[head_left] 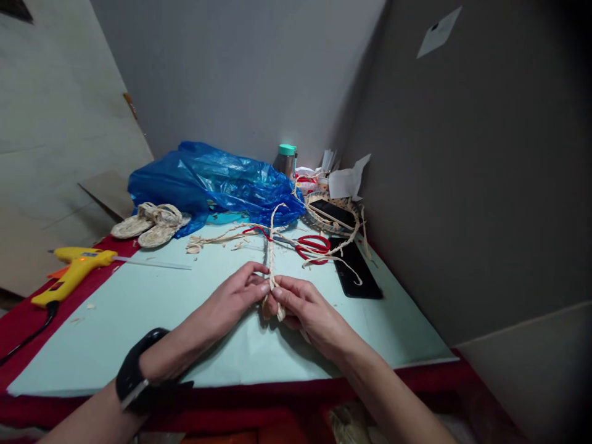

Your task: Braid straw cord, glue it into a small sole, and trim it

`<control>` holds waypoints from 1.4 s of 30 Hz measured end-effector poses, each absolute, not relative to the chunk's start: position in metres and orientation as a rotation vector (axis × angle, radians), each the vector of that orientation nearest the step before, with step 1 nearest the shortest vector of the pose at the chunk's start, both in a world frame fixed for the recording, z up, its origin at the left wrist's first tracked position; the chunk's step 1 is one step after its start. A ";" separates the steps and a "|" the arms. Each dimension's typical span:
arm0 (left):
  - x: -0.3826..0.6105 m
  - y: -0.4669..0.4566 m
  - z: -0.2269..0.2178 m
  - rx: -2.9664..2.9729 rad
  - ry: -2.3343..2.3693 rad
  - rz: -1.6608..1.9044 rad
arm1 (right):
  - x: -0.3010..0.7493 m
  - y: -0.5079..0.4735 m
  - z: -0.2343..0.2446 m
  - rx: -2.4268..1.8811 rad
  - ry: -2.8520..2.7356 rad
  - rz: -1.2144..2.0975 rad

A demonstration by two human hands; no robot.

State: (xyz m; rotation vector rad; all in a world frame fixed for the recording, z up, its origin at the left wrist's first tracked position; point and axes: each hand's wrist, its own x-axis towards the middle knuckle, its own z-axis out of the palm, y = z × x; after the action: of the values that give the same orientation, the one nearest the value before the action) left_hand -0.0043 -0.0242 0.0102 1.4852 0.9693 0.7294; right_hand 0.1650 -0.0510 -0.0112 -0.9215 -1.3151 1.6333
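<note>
My left hand (pixel 234 296) and my right hand (pixel 303 308) meet over the pale green sheet (pixel 152 314), both pinched on the near end of a braided straw strip (pixel 271 253). The braid runs away from me toward the blue bag. My left wrist wears a black watch (pixel 134 373). Loose straw strands stick out between my fingertips.
Red-handled scissors (pixel 312 245) and a black phone (pixel 355 271) lie just beyond my right hand. A yellow glue gun (pixel 69 271) lies at the left on the red cloth. Small woven straw sandals (pixel 150 225), a blue plastic bag (pixel 217 182), a green-capped bottle (pixel 285 159) and a grey wall (pixel 462 185) at the right.
</note>
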 end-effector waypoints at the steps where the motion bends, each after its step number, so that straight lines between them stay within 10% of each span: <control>1: -0.003 -0.021 0.007 1.442 0.917 0.687 | 0.165 -0.052 -0.010 -0.913 -1.337 1.650; 42: 0.006 -0.025 -0.006 1.266 1.047 0.707 | 0.152 -0.089 -0.008 -1.601 -2.134 -0.218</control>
State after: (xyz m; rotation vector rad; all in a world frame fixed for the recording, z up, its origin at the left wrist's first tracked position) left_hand 0.0056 -0.0246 -0.0060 1.2657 1.0472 0.7068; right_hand 0.1524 -0.0889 -0.0075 -1.6008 -2.1336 -0.2176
